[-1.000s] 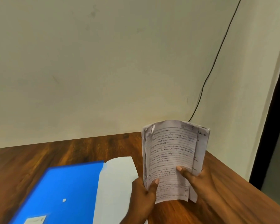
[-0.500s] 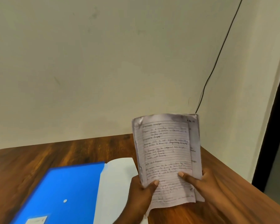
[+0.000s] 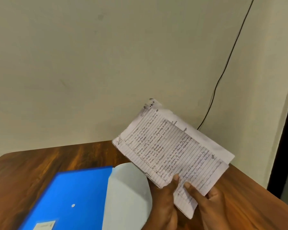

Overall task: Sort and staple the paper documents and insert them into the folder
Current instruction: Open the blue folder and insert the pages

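Paper stack (image 3: 171,151), handwritten lined sheets, held above counter (image 3: 32,168), tilted with top toward upper left. Left hand (image 3: 165,201) pinches stack's lower edge, thumb on top sheet. Right hand (image 3: 206,205) grips same edge just beside it. Blue folder (image 3: 70,191) flat on counter left of stack, pale flap (image 3: 128,193) open beside left hand. Black cable (image 3: 223,75) on wall above stack.

Black cable (image 3: 226,63) runs down wall (image 3: 106,63) behind wooden table (image 3: 32,166)
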`<state>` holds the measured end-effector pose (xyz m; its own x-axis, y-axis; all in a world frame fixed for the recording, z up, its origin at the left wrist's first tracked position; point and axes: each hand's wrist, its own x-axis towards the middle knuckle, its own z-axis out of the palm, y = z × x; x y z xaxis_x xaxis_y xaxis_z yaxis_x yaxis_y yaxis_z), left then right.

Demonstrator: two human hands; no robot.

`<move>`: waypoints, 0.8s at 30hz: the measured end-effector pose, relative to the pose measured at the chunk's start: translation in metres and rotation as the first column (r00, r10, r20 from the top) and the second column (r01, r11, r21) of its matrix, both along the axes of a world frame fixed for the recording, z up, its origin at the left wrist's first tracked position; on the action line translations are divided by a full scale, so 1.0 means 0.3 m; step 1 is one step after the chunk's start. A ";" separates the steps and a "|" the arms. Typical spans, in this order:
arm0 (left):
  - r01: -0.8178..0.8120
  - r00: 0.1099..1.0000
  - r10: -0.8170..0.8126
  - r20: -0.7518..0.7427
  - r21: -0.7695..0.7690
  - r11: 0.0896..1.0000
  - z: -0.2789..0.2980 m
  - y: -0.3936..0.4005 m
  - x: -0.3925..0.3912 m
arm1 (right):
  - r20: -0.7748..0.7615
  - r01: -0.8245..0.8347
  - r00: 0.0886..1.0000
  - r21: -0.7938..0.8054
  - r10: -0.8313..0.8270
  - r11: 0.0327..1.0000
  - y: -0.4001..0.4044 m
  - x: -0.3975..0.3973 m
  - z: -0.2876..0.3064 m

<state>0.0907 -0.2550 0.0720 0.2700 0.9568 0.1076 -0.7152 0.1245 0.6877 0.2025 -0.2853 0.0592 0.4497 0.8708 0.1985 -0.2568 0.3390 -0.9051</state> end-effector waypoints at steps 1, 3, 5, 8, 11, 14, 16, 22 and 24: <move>-0.019 1.000 0.019 -0.009 0.000 1.000 0.000 -0.003 0.002 | -0.007 0.013 1.000 0.001 -0.013 1.000 0.001 -0.012 -0.006; -0.039 0.998 0.039 -0.056 0.008 0.999 0.008 -0.010 -0.009 | -0.004 0.026 1.000 -0.009 -0.026 1.000 0.003 -0.022 -0.005; -0.070 0.989 0.070 -0.127 0.003 0.998 0.013 -0.002 -0.032 | 0.025 0.042 0.999 -0.036 -0.041 0.998 0.006 0.005 0.011; -0.167 0.974 0.164 -0.155 -0.005 0.986 0.034 0.045 -0.112 | 0.086 0.033 0.996 -0.098 -0.025 0.995 0.004 0.099 0.057; -0.285 0.937 0.285 -0.202 0.032 0.958 0.059 0.107 -0.218 | 0.155 0.052 0.988 -0.133 -0.031 0.990 -0.005 0.200 0.104; -0.269 0.842 0.316 -0.436 0.169 0.948 0.051 0.136 -0.296 | 0.245 0.143 0.963 -0.107 -0.113 0.984 0.003 0.270 0.107; -0.215 0.771 0.317 -0.552 0.243 0.946 0.041 0.135 -0.321 | 0.284 0.178 0.949 -0.133 -0.134 0.975 0.011 0.303 0.084; -0.010 0.670 0.212 -0.712 0.277 0.961 0.054 0.128 -0.371 | 0.178 0.057 0.984 -0.258 -0.011 0.964 -0.019 0.340 0.078; 0.052 0.663 0.150 -0.733 0.245 0.968 0.060 0.132 -0.386 | 0.077 -0.061 0.993 -0.300 0.088 0.952 -0.034 0.348 0.091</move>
<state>-0.0251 -0.2153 0.0899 0.3091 0.9452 0.1049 0.0452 -0.1247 0.9912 0.3070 -0.2954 0.0866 0.3735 0.9268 -0.0381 -0.1856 0.0345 -0.9820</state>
